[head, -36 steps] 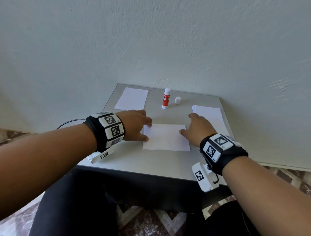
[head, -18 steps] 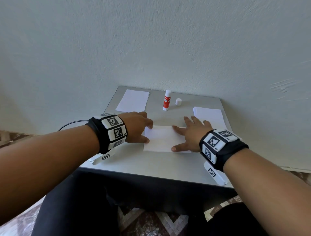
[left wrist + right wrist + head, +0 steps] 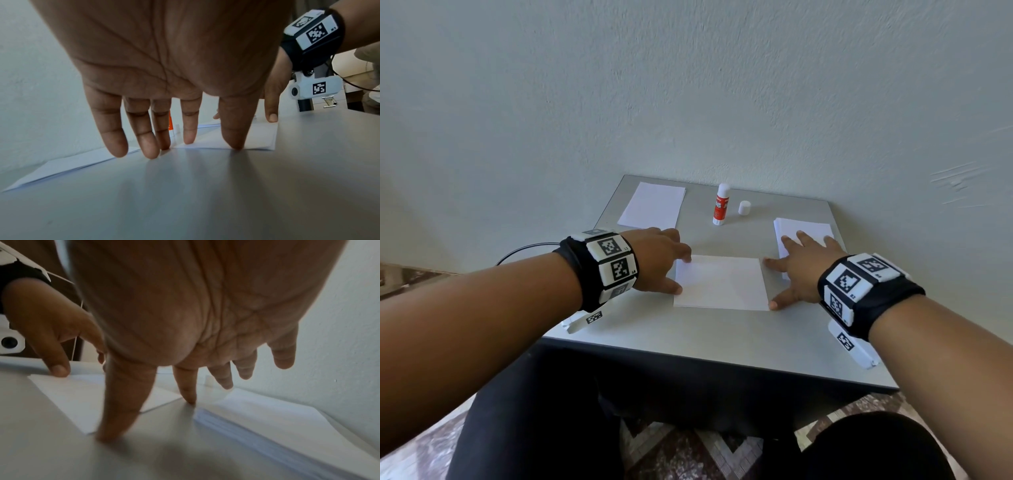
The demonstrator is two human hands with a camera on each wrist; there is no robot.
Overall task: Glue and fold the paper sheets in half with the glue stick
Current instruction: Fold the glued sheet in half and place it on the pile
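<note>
Sliding off the folded sheet (image 3: 720, 282) at frame centre, the right hand (image 3: 799, 270) now sits at its right edge, grip wide, thumb and forefinger tips on the bench (image 3: 688, 332). Left hand (image 3: 657, 260), fingers spread, touches the sheet's left edge. Uncapped glue stick (image 3: 720, 205) stands upper centre beside its cap (image 3: 744, 208); paper stack (image 3: 803, 228) lies right, another sheet (image 3: 654, 204) upper left.

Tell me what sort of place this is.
Probably a plain room at home or in an office, not a workshop: a small grey table against a bare painted wall, patterned floor tiles below, and only paper sheets and a glue stick laid out.
</note>
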